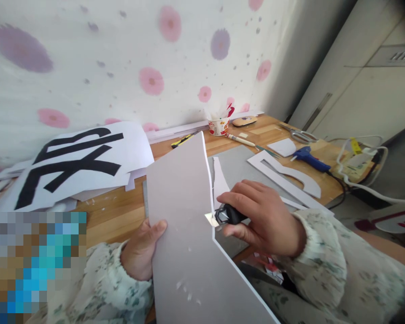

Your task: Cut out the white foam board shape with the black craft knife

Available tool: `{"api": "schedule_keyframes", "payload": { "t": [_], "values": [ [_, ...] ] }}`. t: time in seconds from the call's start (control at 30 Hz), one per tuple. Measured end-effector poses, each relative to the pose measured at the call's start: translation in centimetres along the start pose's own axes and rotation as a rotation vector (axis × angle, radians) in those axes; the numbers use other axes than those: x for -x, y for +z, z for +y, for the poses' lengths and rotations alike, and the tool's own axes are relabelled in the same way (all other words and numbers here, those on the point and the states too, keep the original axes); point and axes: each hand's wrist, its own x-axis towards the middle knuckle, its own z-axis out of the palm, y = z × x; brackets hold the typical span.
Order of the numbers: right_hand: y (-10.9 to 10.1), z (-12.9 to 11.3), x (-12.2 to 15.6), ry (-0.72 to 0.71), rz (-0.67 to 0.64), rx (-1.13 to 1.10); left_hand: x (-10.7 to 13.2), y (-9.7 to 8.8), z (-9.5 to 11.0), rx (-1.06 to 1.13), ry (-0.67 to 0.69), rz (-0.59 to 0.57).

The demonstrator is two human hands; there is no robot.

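My left hand (pixel 140 249) grips the left edge of a large pale grey foam board (pixel 185 234) that stands tilted up from my lap, thumb on its face. My right hand (pixel 259 218) is closed round a black-handled utility knife (pixel 227 215). The knife's blade touches the board's right edge at a notch. A narrow white offcut strip (pixel 220 180) shows just behind that edge.
On the wooden desk (pixel 118 211) lie white sheets with big black strokes (pixel 74 164), a grey mat (pixel 236 168), white cut-out pieces (pixel 286 175), a blue glue gun (pixel 310 158), scissors (pixel 302 134), a paper cup of tools (pixel 218 126) and a yellow cutter (pixel 182 140). Cables lie at right.
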Motion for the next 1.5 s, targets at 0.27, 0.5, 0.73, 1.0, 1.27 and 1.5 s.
{"api": "schedule_keyframes", "payload": {
  "t": [0.27,0.5,0.73,1.0,1.27,1.5],
  "values": [
    [0.0,0.9,-1.0,0.048,0.028,-0.080,0.2,-0.1,-0.3,0.012,-0.007,0.027],
    [0.4,2.1,-2.6,0.275,0.140,-0.217,0.3,-0.3,-0.3,-0.010,-0.012,0.024],
    [1.3,1.5,-1.0,0.184,0.155,-0.415,0.1,-0.1,0.1,-0.033,-0.033,0.033],
    [3.0,-0.5,1.5,-0.066,0.091,-0.418,-0.2,-0.2,-1.0,-0.011,0.011,0.078],
    [3.5,-0.5,0.7,-0.021,0.120,-0.418,0.6,-2.7,-0.7,-0.073,-0.060,0.006],
    [3.5,-0.5,0.6,-0.127,0.102,-0.477,0.8,-4.6,-0.8,-0.074,-0.087,-0.059]
  ]
}}
